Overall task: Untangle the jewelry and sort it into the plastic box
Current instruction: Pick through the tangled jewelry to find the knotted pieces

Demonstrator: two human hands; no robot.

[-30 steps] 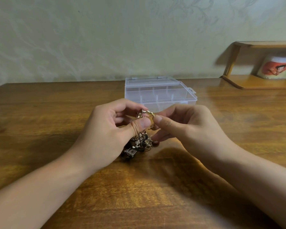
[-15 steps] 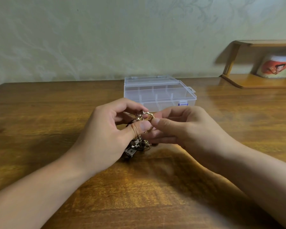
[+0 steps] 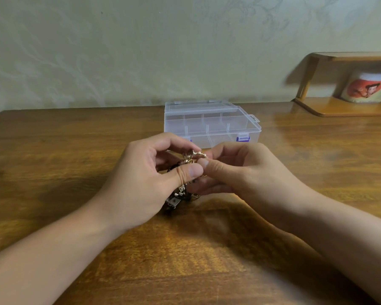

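A tangled clump of gold and dark jewelry hangs between my two hands above the wooden table. My left hand pinches its upper part with thumb and fingers. My right hand grips a gold piece at the top of the same clump. The lower end of the tangle, with a small metal clasp, reaches down to the table. Just behind the hands lies the clear plastic box with several compartments and purple latches; its lid is shut.
A wooden shelf stands at the back right against the wall and holds a white cup with a red picture. The wall runs along the table's far edge.
My hands have shifted slightly and my right fingers have re-gripped the gold piece at the top of the tangle. The box has not moved.
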